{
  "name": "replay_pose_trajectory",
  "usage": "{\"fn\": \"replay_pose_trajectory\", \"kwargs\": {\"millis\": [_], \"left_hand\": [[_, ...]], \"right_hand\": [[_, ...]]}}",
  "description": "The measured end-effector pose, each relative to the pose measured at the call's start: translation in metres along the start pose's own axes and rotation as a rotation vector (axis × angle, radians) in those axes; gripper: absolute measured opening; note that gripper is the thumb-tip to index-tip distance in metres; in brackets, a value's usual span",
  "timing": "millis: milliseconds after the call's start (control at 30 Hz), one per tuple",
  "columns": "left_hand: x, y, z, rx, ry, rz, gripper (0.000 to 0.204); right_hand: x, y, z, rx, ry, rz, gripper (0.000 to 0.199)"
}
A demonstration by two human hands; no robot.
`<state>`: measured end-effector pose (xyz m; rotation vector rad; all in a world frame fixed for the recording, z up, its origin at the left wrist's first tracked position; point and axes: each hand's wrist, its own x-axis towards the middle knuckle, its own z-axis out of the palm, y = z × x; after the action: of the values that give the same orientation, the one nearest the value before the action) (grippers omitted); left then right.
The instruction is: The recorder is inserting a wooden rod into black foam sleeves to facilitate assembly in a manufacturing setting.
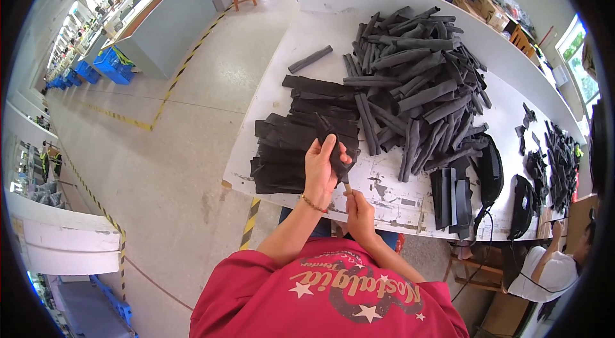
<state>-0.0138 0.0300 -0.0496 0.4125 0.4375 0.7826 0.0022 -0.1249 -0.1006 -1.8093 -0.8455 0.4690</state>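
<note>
My left hand [322, 164] is curled round a black, cloth-like piece [337, 160], the thumb laid along its near face and the fingertips showing round its right side; my palm and most of the grip are hidden. The piece tilts up to the left, its narrow tip over the dark stack behind, where black on black makes its outline hard to follow. From its lower end comes a thin pale stick [348, 187]; I can't make out how far it runs inside. My right hand [360, 212] is nearly a fist, pinching the stick's lower end between thumb and forefinger, the other fingers folded mostly out of sight.

My left forearm reaches up and inward, a bracelet [314, 203] at the wrist; my right, lower and closer to my body, angles in from the right. My red shirt [333, 293] covers most of my legs.

Just beyond my left hand lie flat black pieces [275, 168] on the white table [391, 210]. Farther right is a heap of dark rolled tubes [423, 66], many buried. Black pouches [491, 171] sit nearer the right edge, where a co-worker [543, 274] in white is partly cut off.
</note>
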Motion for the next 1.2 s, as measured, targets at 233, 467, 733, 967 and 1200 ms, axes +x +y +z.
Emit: {"fn": "replay_pose_trajectory", "kwargs": {"millis": [233,467,733,967,1200], "left_hand": [[0.019,0.019,0.009,0.164,0.132,0.168,0.024],[0.064,0.090,0.006,-0.005,0.130,0.371,0.038],[0.037,0.039,0.023,0.470,0.010,0.527,0.022],[-0.023,-0.032,0.021,0.751,-0.230,0.248,0.018],[-0.065,-0.164,0.009,1.315,-0.905,0.106,0.025]], "right_hand": [[-0.036,-0.004,-0.034,-0.109,-0.149,0.088,0.010],[-0.096,0.017,-0.099,-0.187,-0.277,-0.028,0.009],[0.008,0.038,-0.126,-0.266,0.213,0.076,0.013],[0.024,0.117,-0.136,-0.323,0.376,-0.091,0.016],[0.030,0.095,-0.177,0.365,0.464,0.168,0.023]]}}
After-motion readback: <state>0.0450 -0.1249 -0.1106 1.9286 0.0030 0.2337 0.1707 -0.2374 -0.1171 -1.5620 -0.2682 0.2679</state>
